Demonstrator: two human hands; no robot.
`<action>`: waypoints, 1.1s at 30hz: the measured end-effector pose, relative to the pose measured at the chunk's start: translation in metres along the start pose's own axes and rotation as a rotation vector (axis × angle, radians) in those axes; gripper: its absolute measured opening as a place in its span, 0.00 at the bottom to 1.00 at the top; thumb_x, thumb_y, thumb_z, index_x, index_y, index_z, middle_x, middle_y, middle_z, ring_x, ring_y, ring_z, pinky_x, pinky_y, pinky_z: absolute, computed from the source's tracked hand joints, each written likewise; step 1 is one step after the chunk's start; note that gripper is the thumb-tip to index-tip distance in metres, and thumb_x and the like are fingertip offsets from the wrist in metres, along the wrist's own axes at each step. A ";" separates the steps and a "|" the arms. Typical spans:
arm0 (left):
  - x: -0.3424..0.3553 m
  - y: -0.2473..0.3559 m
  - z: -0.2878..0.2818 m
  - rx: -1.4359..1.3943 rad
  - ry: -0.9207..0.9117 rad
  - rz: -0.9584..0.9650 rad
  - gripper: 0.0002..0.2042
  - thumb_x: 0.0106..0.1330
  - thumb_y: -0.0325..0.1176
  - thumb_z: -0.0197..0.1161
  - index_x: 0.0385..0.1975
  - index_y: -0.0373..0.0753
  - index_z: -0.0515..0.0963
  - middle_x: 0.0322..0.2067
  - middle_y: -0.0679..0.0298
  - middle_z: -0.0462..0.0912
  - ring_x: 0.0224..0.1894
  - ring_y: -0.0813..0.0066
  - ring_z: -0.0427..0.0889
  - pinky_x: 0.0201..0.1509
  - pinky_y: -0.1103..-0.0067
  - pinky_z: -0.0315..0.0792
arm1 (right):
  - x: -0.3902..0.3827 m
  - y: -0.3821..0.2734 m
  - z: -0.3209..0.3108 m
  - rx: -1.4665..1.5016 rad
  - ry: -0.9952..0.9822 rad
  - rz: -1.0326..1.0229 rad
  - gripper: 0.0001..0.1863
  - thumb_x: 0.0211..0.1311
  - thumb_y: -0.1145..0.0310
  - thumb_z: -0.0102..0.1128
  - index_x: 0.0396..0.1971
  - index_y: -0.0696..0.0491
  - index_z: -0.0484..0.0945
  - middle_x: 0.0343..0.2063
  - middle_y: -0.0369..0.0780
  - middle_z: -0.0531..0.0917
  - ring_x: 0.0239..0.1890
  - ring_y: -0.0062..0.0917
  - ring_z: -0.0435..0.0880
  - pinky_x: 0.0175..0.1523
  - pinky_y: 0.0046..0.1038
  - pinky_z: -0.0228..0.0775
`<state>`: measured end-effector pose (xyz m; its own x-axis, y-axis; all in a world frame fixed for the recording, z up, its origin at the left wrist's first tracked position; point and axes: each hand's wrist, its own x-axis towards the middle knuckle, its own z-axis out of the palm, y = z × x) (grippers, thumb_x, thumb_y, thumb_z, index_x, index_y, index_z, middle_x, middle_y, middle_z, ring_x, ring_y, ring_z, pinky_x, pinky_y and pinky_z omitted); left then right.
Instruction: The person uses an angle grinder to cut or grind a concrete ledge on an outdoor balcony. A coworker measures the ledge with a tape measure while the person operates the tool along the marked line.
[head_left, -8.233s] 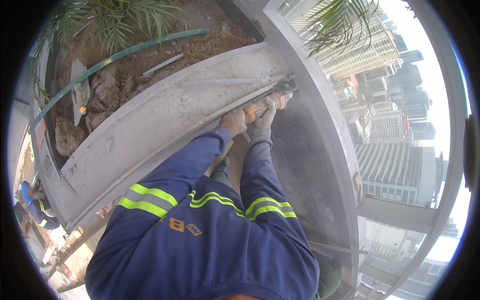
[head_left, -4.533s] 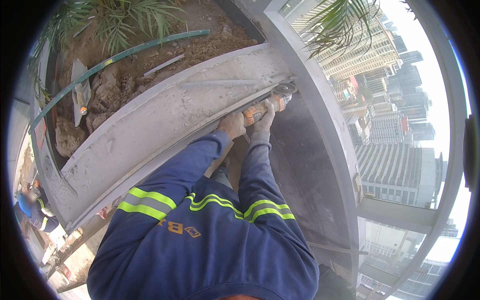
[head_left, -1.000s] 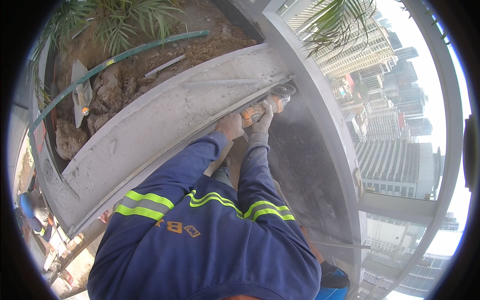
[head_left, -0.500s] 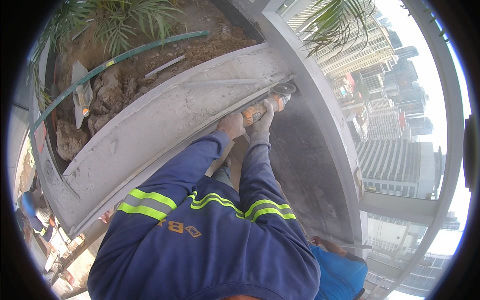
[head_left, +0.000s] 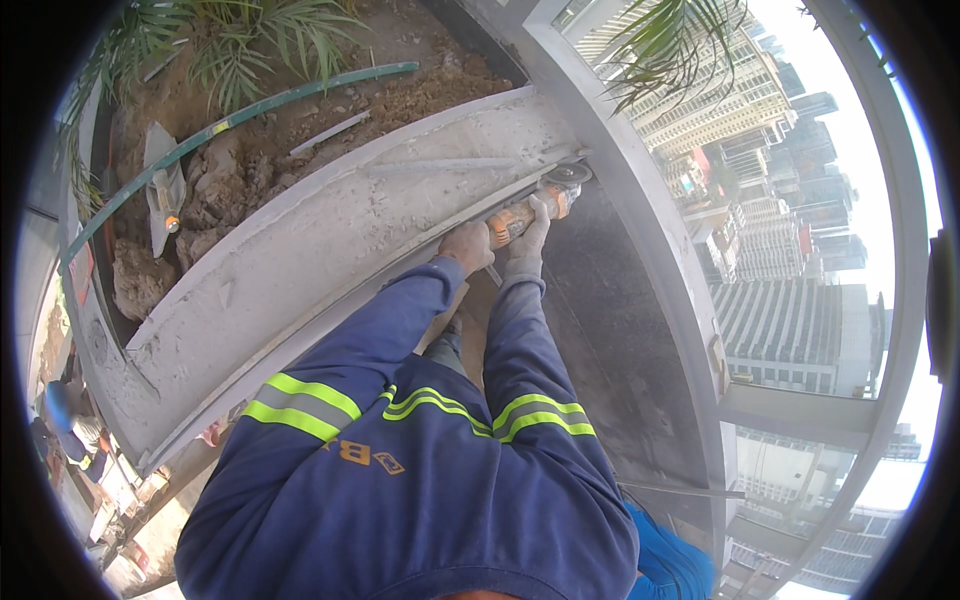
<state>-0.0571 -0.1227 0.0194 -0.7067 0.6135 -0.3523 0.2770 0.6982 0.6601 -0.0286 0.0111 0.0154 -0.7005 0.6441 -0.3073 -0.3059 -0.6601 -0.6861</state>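
An orange, dust-covered angle grinder (head_left: 510, 223) is held in both hands ahead of my chest. My left hand (head_left: 466, 247) is wrapped round its rear end, beside the planter's edge. Farther forward, my right hand (head_left: 532, 235) grips the body near the head, its fingers closed. The grinder's round disc (head_left: 567, 174) is at the right end of the long concrete ledge (head_left: 400, 190), by the corner with the grey frame. Whether the disc touches the ledge's edge I cannot tell. Grey dust coats my right hand.
Beyond the ledge lies soil (head_left: 225, 170) with palm leaves, a green hose (head_left: 270, 102) and a trowel (head_left: 165, 200). At right, a curved grey frame (head_left: 660, 270) borders windows over tall buildings. A person in blue (head_left: 670, 560) is at lower right; another (head_left: 75, 425) at far left.
The grinder and both hands stay in nearly the same place, with a slight shift of my arms and torso. The person in blue at lower right has moved lower and left.
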 end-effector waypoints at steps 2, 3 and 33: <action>-0.001 0.002 0.000 0.012 0.005 0.000 0.17 0.53 0.31 0.69 0.43 0.35 0.83 0.46 0.46 0.85 0.51 0.48 0.84 0.55 0.61 0.79 | -0.001 -0.001 0.000 0.002 0.003 0.003 0.16 0.58 0.64 0.61 0.43 0.56 0.76 0.36 0.42 0.82 0.36 0.34 0.84 0.44 0.36 0.81; 0.000 0.001 0.001 0.016 0.009 -0.001 0.17 0.53 0.32 0.69 0.43 0.35 0.83 0.46 0.46 0.85 0.51 0.49 0.84 0.55 0.61 0.79 | 0.000 -0.001 0.000 0.002 0.002 0.005 0.16 0.58 0.64 0.62 0.43 0.56 0.75 0.36 0.41 0.82 0.36 0.34 0.84 0.44 0.36 0.81; -0.015 -0.006 -0.007 0.057 -0.010 0.005 0.16 0.52 0.33 0.70 0.41 0.34 0.84 0.45 0.47 0.86 0.49 0.48 0.86 0.54 0.61 0.80 | -0.004 0.008 -0.006 0.044 0.013 0.032 0.14 0.56 0.65 0.63 0.40 0.54 0.75 0.32 0.41 0.81 0.32 0.34 0.84 0.39 0.37 0.82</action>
<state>-0.0526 -0.1383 0.0253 -0.6987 0.6208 -0.3556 0.3173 0.7144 0.6236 -0.0245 0.0058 0.0067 -0.7021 0.6271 -0.3374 -0.3115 -0.6965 -0.6465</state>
